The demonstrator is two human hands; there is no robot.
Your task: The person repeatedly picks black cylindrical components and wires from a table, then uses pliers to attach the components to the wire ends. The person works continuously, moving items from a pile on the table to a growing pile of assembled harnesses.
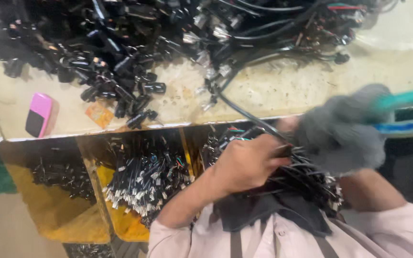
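Observation:
My left hand, bare, is closed around a black cable that runs up over the bench edge into the pile. Just right of it, my right hand wears a grey glove and is blurred by motion. It grips a tool with teal and blue handles that sticks out to the right. Under both hands a bundle of black cables with metal ends lies across my lap on a dark cloth.
A big heap of black connectors and cables covers the back of the worn bench. A pink and black small block and an orange scrap lie near its front edge. Yellow bins below hold cut cable pieces.

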